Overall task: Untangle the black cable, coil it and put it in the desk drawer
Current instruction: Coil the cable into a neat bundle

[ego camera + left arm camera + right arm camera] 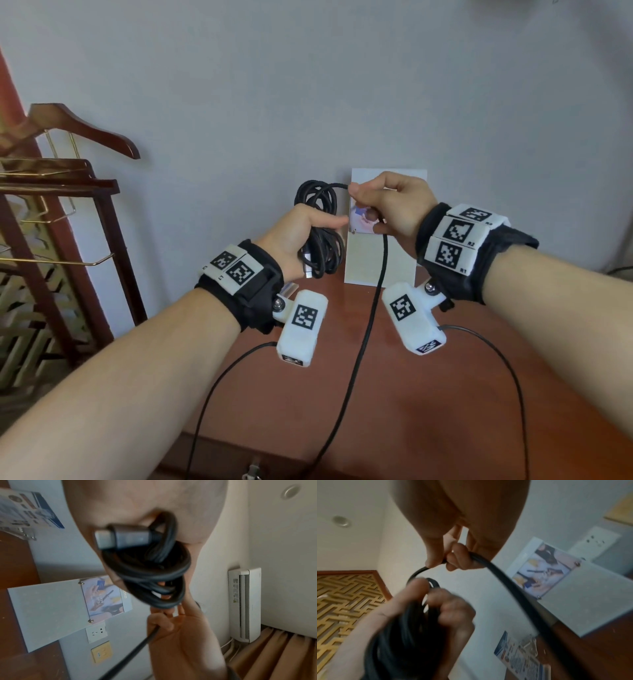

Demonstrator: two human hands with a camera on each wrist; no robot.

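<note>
My left hand (301, 236) grips a bundle of several loops of the black cable (322, 219), held upright above the back of the desk. A grey plug (123, 536) sticks out of the bundle near my palm. My right hand (383, 202) pinches the free strand just right of the coil's top, in the right wrist view between thumb and finger (436, 561). From that hand the loose cable (363, 342) hangs down over the desk and past its front edge. The drawer front (253, 469) with a metal pull shows at the bottom edge, shut.
The reddish wooden desk (428, 404) stands against a pale wall. A white board with a photo (383, 253) leans at its back. A wooden valet stand with a hanger (68, 144) is at the left. Wall sockets (97, 632) sit near the board.
</note>
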